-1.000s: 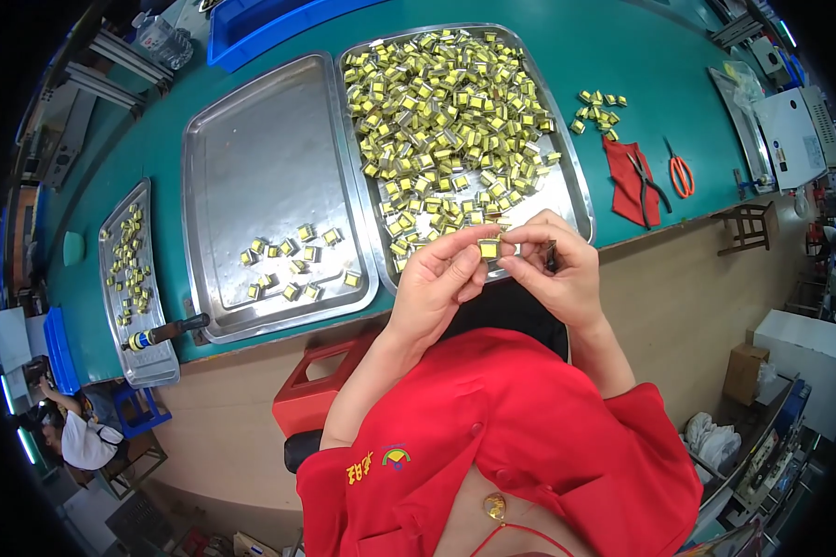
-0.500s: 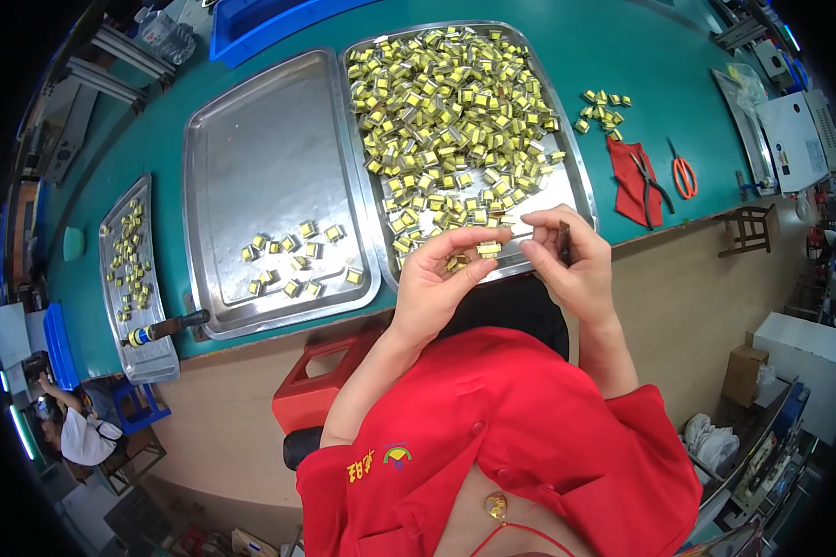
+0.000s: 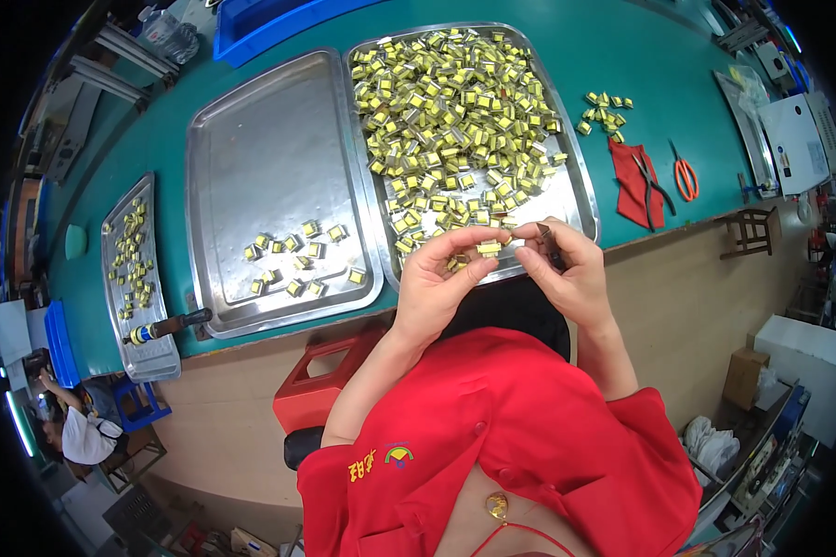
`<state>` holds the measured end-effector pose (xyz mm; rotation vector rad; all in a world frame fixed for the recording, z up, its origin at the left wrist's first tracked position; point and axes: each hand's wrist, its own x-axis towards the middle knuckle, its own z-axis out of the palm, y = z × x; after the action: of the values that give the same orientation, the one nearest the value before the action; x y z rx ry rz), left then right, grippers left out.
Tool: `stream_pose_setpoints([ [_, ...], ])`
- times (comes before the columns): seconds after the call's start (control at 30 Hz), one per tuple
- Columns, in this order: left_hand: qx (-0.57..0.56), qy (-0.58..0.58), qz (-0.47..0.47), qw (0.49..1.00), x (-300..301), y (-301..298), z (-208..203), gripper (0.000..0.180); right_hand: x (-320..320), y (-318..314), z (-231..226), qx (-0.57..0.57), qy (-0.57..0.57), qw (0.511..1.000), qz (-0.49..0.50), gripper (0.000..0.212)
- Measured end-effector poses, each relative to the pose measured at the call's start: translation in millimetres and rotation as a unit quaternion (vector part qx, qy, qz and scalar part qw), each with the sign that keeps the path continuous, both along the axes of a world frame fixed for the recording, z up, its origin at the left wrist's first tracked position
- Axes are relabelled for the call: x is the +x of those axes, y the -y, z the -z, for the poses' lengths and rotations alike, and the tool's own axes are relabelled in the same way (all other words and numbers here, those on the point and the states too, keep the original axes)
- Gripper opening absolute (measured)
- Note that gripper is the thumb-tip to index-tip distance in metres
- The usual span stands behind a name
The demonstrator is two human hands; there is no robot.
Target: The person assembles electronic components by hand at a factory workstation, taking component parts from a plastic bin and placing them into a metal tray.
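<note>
My left hand (image 3: 434, 286) pinches a small yellow-wrapped transformer (image 3: 489, 249) between thumb and fingers, over the near edge of a full metal tray (image 3: 576, 190). Close by on its right, my right hand (image 3: 573, 278) has its thumb and index fingertip near the transformer's side; whether they touch it I cannot tell. A slim dark tool (image 3: 549, 245) lies in the fingers of this hand, its kind unclear. Beyond both hands, a large heap of similar transformers (image 3: 455, 111) fills most of the tray.
Left of the full tray, another metal tray (image 3: 269, 139) holds several transformers. A narrower tray (image 3: 163, 357) with more, and a dark-handled tool (image 3: 172, 326), are farther left. Red-handled scissors (image 3: 685, 178), pliers (image 3: 652, 186) on a red cloth (image 3: 628, 195) and loose transformers (image 3: 604, 116) lie right.
My right hand has moved slightly left, nearer the transformer, and the dark tool in it has tilted. My left hand keeps its hold almost unmoved.
</note>
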<state>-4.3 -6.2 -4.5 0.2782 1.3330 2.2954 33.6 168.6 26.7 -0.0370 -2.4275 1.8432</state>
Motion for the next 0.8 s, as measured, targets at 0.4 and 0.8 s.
stream_pose_setpoints([
  [0.4, -0.387, -0.214, -0.409, 0.798, -48.1, 156.9, -38.2, 0.03, 13.2, -20.6, 23.1, 0.06, 0.004, 0.998, 0.032, 0.011],
  [0.8, -0.612, -0.263, -0.555, 0.498, -68.1, 332.2, -95.8, 0.024, -2.9, -18.0, 30.1, 0.015, -0.002, 1.0, 0.002, 0.011],
])
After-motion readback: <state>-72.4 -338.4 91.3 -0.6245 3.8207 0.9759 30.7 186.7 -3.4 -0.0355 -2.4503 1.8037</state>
